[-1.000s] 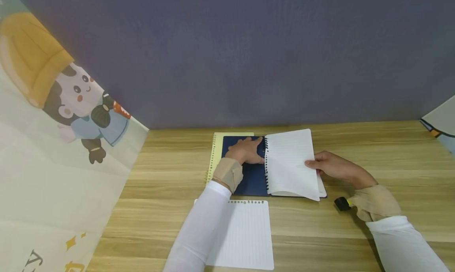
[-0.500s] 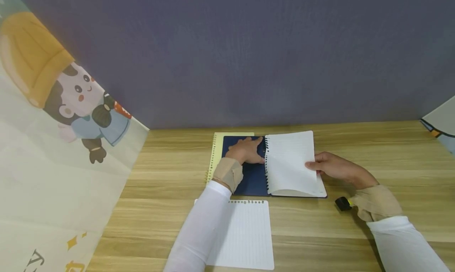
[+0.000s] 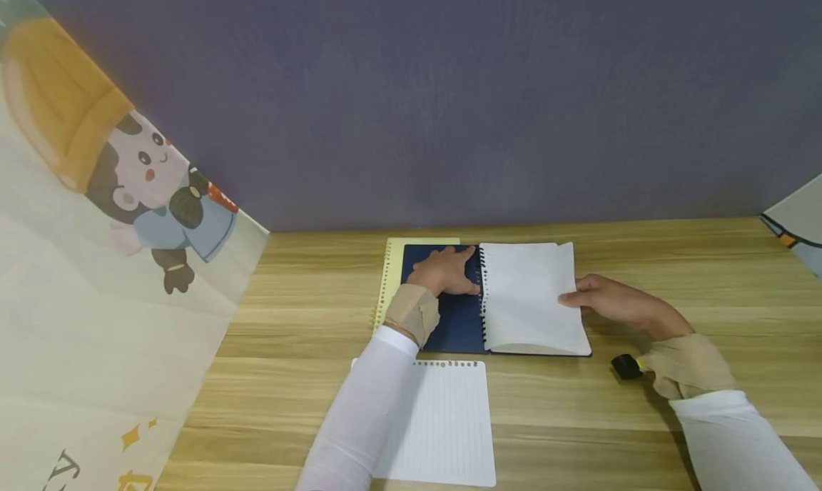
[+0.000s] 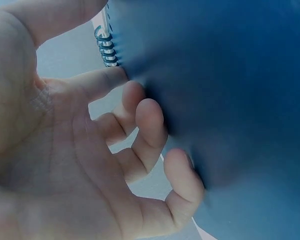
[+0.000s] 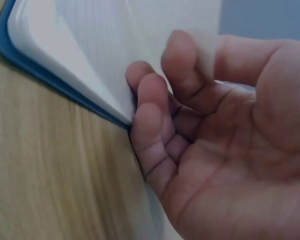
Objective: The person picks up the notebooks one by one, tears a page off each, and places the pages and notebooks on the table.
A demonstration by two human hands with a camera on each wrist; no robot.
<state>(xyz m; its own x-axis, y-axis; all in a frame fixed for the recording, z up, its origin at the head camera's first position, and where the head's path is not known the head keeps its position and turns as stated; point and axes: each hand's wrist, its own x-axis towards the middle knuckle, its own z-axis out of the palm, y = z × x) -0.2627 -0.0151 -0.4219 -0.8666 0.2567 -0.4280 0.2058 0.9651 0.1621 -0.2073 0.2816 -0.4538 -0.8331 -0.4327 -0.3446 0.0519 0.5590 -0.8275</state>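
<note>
A spiral notebook lies spread out at the back of the table, its dark blue cover (image 3: 456, 327) folded to the left. My left hand (image 3: 443, 271) rests on that cover with fingers spread, thumb and fingertips near the black coil (image 3: 484, 320). In the left wrist view its fingertips press on the blue surface (image 4: 240, 100). My right hand (image 3: 613, 302) pinches the right edge of the top notebook page (image 3: 526, 291) between thumb and fingers. Along the coil, punched holes of this page show. The right wrist view has the page stack (image 5: 65, 75) beside my lower fingertips.
A yellow spiral notebook (image 3: 394, 262) pokes out under the blue cover. Nearer me, a loose lined sheet (image 3: 443, 427) with punched holes lies partly under my left forearm. A grey wall (image 3: 449, 105) rises behind the wooden table (image 3: 552, 434).
My right hand has shifted slightly right with the page edge. The page has come down flatter over the stack, and its holed edge shows more beside the coil. My left hand stays put.
</note>
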